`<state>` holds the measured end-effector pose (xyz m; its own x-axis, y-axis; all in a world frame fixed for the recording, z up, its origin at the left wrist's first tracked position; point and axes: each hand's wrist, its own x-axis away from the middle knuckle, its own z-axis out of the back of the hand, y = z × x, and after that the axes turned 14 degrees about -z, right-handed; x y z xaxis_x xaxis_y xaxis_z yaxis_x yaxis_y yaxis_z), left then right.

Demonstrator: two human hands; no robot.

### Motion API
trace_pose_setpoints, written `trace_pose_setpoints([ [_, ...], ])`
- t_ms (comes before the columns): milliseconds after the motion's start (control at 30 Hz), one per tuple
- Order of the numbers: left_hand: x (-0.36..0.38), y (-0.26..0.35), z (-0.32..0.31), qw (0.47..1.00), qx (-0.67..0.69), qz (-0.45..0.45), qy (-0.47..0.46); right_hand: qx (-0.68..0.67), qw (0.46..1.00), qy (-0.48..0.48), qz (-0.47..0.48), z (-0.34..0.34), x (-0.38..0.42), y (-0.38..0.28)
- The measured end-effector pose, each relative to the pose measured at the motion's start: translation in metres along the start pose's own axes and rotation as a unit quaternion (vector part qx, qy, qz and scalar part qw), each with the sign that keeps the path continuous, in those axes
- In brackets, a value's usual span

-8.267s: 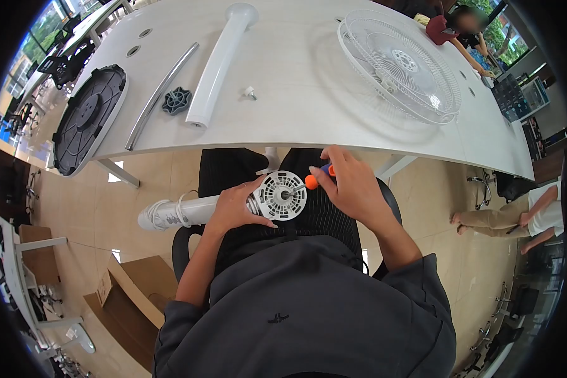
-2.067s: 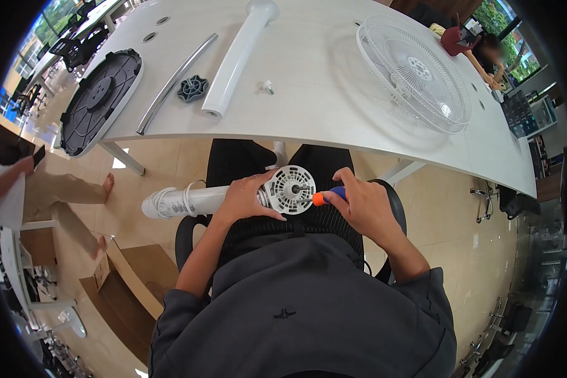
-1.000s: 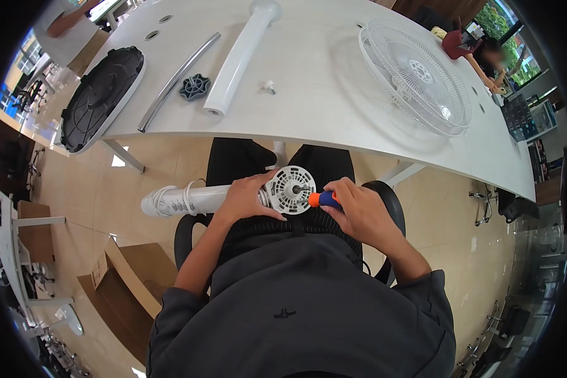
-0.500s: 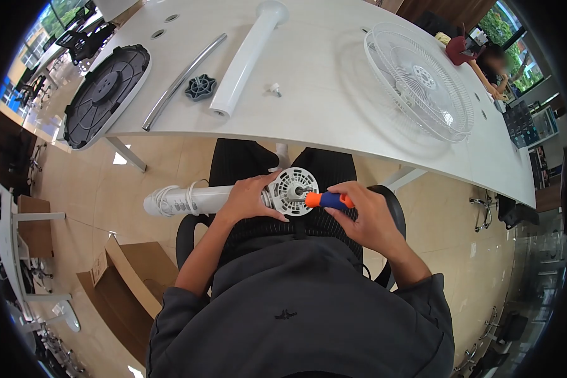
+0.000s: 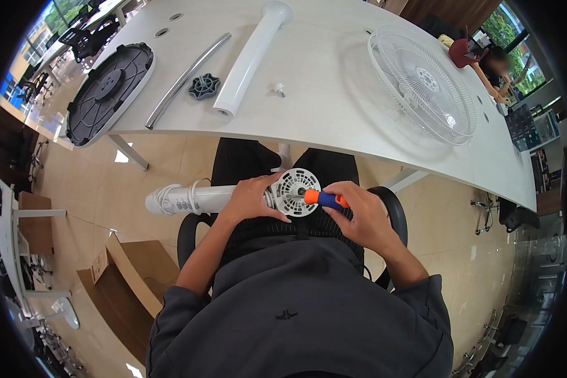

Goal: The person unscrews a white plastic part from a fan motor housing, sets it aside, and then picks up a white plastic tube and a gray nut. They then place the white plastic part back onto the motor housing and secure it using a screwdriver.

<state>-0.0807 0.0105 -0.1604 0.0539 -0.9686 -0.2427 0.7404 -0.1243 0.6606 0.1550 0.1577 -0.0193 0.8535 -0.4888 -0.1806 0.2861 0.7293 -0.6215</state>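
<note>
Across my lap lies a white fan motor unit, its round slotted face turned up and its control column pointing left with a cord wound round the end. My left hand is wrapped round the unit just beside the round face. In my right hand is a screwdriver with an orange and blue handle, held between thumb and fingers. Its tip points at the middle of the slotted face; whether it sits in a screw I cannot make out.
On the white table ahead lie a fan base, a metal tube, a dark knob, a white pole, a small white screw piece and fan grilles. A cardboard box stands on the floor at left. Another person sits at far right.
The screwdriver handle has turned slightly in my right hand, its tip staying near the middle of the face. My left hand keeps its hold, and the whole view has shifted a little.
</note>
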Motion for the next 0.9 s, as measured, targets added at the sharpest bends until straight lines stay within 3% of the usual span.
trace_pose_setpoints([
  [167,0.000,-0.001,-0.001,1.000,-0.009,-0.003,0.002,-0.003,0.999,-0.038,0.017,-0.002,0.002,-0.008],
  [700,0.001,0.000,0.000,1.000,-0.006,-0.003,0.003,-0.004,0.999,-0.037,0.027,-0.004,-0.002,-0.008],
  [800,0.000,0.002,0.002,1.000,-0.005,0.005,-0.004,0.015,0.998,-0.033,0.048,-0.004,-0.005,-0.008],
  [900,-0.001,0.003,0.001,1.000,-0.002,-0.004,0.003,0.119,0.991,-0.054,-0.009,-0.003,-0.010,-0.014],
])
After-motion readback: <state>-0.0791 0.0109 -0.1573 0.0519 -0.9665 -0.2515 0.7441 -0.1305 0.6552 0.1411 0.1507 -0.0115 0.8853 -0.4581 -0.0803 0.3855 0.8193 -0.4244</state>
